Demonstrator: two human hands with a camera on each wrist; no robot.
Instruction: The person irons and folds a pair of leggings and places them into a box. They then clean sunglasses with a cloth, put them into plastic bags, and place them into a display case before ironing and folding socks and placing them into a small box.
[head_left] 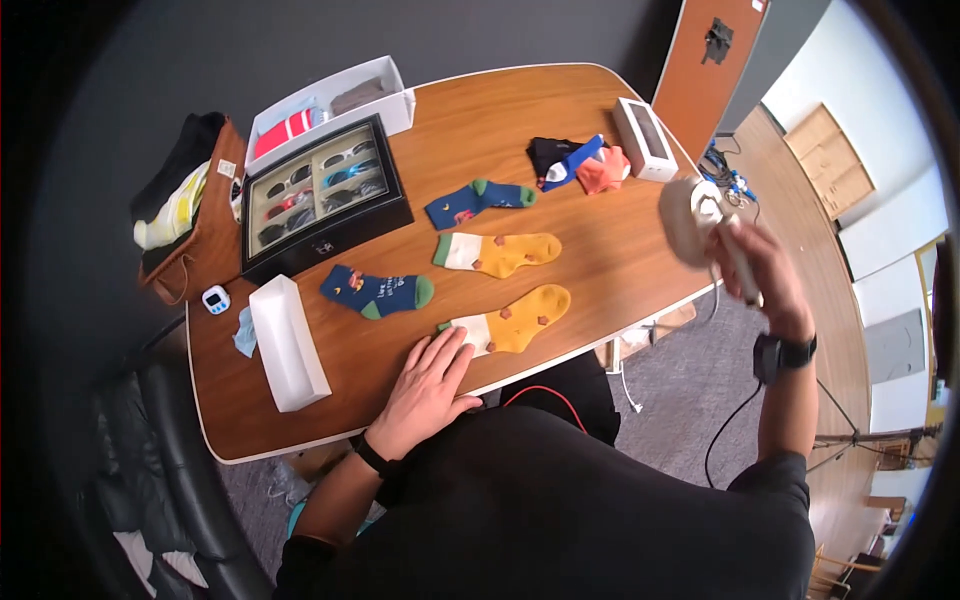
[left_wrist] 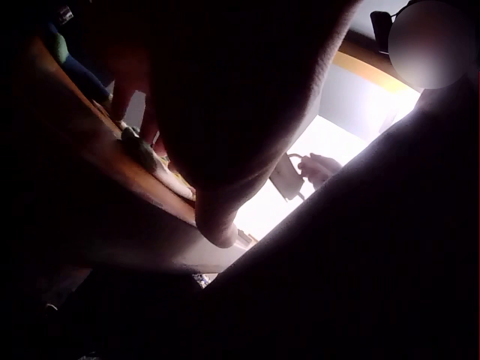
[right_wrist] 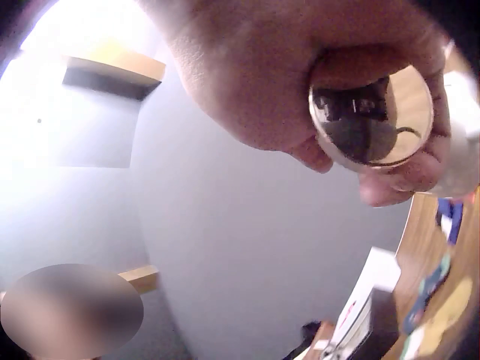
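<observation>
My left hand lies with its fingers extended over the white cuff of the nearer yellow sock, close to the table's front edge. Out past the table's right side, my right hand grips a cream handheld device by its stick-like handle; motion blurs its rounded head, and I cannot tell its kind. The handle's round, mirror-like end shows in the right wrist view. A second yellow sock lies flat behind the first. Two dark blue socks with green toes and heels lie nearby, one farther back, one leftward.
A black sunglasses case stands left of the socks, before a white box of folded cloth. Nearer are a narrow white tray and a small timer. Bundled socks and a white box sit at back right.
</observation>
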